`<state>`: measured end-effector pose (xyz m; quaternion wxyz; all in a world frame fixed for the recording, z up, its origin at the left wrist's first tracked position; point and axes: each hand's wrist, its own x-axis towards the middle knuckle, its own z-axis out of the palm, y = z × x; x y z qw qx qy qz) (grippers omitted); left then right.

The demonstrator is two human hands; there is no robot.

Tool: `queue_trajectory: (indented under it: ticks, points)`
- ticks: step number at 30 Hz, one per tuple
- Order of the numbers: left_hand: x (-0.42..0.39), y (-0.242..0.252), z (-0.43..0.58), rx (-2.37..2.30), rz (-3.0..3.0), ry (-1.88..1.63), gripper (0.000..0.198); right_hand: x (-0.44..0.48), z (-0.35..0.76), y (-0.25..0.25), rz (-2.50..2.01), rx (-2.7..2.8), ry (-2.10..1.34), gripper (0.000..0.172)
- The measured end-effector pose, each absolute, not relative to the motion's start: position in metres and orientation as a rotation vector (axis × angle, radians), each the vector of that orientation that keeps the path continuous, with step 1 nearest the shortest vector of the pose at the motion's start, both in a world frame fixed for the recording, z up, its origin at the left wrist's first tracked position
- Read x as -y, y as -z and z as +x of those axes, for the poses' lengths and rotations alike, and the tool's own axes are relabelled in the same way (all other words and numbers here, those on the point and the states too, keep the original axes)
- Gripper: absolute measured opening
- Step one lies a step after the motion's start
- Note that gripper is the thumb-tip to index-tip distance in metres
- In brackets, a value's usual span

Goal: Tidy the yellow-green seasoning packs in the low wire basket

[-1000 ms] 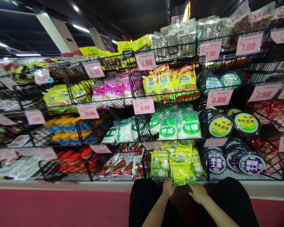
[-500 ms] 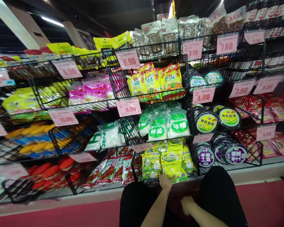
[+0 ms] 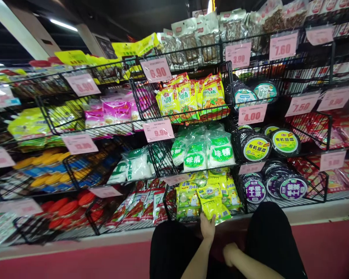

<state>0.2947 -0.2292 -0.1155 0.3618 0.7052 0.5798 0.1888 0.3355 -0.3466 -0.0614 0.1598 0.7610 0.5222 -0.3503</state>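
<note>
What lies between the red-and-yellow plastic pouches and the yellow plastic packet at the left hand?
The head view shows white plastic bags with green oval labels, plus black wire shelving, between the pouches above and the packet below.

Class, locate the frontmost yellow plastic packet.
Head view: the yellow plastic packet lies low, right of centre, at the left hand, below green-labelled plastic bags.
</note>
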Motion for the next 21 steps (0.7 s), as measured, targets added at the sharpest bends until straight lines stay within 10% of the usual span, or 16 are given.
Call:
queue_trajectory:
  ticks: [21]
  points:
    - [0.175, 0.083, 0.214, -2.007, 1.285, -0.932, 0.057, 0.282, 0.405, -0.120, 1.973, -2.293, -0.546, 0.031]
